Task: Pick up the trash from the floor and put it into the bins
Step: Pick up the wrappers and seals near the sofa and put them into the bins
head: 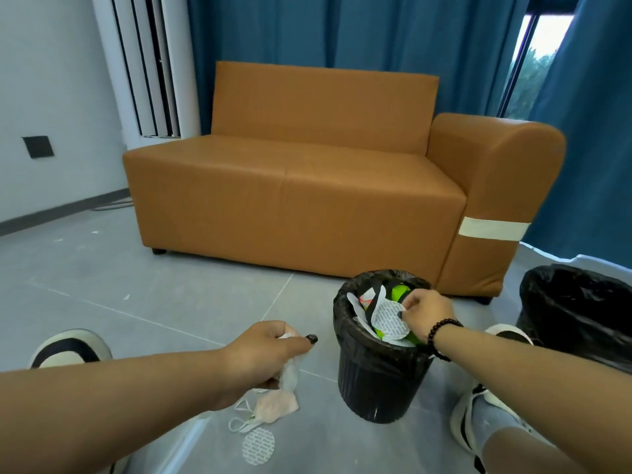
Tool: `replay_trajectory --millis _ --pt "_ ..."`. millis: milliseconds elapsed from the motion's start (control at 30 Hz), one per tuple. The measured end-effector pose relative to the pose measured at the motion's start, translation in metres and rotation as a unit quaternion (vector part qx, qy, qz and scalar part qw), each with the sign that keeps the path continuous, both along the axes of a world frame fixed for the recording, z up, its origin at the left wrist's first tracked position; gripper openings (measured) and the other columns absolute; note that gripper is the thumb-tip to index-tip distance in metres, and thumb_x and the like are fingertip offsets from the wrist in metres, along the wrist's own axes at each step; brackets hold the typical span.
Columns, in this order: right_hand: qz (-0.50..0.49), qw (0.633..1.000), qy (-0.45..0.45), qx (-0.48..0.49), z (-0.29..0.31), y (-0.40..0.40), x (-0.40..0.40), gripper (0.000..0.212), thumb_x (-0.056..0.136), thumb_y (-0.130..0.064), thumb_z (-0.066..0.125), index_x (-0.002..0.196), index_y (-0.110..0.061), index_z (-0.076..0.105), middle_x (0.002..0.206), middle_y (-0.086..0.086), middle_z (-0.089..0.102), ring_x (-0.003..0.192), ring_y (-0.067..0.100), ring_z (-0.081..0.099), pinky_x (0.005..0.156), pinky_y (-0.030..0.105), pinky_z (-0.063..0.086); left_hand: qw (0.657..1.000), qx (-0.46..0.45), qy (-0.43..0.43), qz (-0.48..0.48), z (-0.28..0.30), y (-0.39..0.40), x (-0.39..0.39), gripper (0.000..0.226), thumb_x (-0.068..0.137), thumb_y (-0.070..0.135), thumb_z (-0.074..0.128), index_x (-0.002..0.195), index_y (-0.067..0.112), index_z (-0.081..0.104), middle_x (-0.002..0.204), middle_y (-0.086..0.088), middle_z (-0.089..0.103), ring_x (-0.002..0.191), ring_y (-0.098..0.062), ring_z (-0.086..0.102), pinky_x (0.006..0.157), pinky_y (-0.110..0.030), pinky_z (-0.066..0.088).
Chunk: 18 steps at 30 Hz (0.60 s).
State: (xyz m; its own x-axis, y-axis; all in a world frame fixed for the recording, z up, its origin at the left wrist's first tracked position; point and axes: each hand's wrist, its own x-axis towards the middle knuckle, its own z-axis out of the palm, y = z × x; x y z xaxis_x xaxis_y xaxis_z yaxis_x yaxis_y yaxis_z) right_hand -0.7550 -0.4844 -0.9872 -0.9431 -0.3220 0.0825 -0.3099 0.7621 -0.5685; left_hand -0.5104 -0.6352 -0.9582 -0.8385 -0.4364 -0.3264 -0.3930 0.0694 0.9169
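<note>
The fingers of the right hand (pixel 425 314) pinch the edge of a round white pad (pixel 390 321) printed with grey dashes, holding it over the open mouth of the small black bin (pixel 376 381). This hand is curled, knuckles up, directly above the bin's rim, with a black bead bracelet (pixel 441 335) on the wrist and the forearm reaching in from the lower right. The fingers of the left hand (pixel 270 350) are closed round a crumpled white tissue (pixel 290 374), which hangs below the fist; the thumb points toward the bin. The left forearm stretches across from the lower left, the hand held just left of the bin and above the floor (pixel 171 302).

There are 2 bins: the small one, lined with a black bag and already holding white paper, black strips and something bright green, and 1 larger black-bagged bin (pixel 578 302) at the right edge. There are 2 round pads: 1 in the right hand and 1 more (pixel 258 446) lying on the floor below the left hand. Beside that floor pad lie 1 pale pink piece (pixel 277 407) and some white looped straps (pixel 241 420).

2 shoes show, 1 at the left (pixel 70 348) and 1 at the right (pixel 478 419). Behind stands 1 orange sofa (pixel 301 193) before blue curtains (pixel 342 32).
</note>
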Motion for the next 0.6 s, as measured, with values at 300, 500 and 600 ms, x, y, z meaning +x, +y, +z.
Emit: replay_trajectory --millis 300,500,600 --pt "0.112 0.979 0.146 0.086 0.010 -0.005 0.035 0.039 0.092 -0.021 0.058 0.129 -0.018 0.049 0.124 0.001 0.042 0.093 0.018 0.055 0.077 0.031 0.047 0.996 0.024 0.066 0.055 0.012 -0.008 -0.005 0.023 0.094 0.033 0.055 0.084 0.014 0.046 0.045 0.005 0.052 0.051 -0.014 0.041 0.055 -0.023 0.041" --pt "0.304 0.906 -0.151 -0.254 0.046 -0.005 0.130 0.014 0.085 -0.013 0.067 0.094 -0.013 0.058 0.082 0.000 0.061 0.063 0.025 0.066 0.055 0.032 0.053 0.993 0.031 0.095 0.059 0.011 -0.003 -0.010 0.029 0.094 0.039 0.051 0.086 0.012 0.047 0.065 -0.008 0.050 0.057 -0.018 0.042 0.053 -0.022 0.044" --pt "0.382 0.867 -0.181 -0.262 0.055 -0.005 0.150 0.035 0.073 -0.014 0.079 0.095 -0.015 0.052 0.082 0.001 0.060 0.060 0.026 0.065 0.054 0.030 0.054 0.992 0.027 0.107 0.054 0.010 0.002 -0.012 0.032 0.095 0.042 0.048 0.082 0.013 0.046 0.065 -0.004 0.045 0.055 -0.015 0.043 0.053 -0.022 0.044"
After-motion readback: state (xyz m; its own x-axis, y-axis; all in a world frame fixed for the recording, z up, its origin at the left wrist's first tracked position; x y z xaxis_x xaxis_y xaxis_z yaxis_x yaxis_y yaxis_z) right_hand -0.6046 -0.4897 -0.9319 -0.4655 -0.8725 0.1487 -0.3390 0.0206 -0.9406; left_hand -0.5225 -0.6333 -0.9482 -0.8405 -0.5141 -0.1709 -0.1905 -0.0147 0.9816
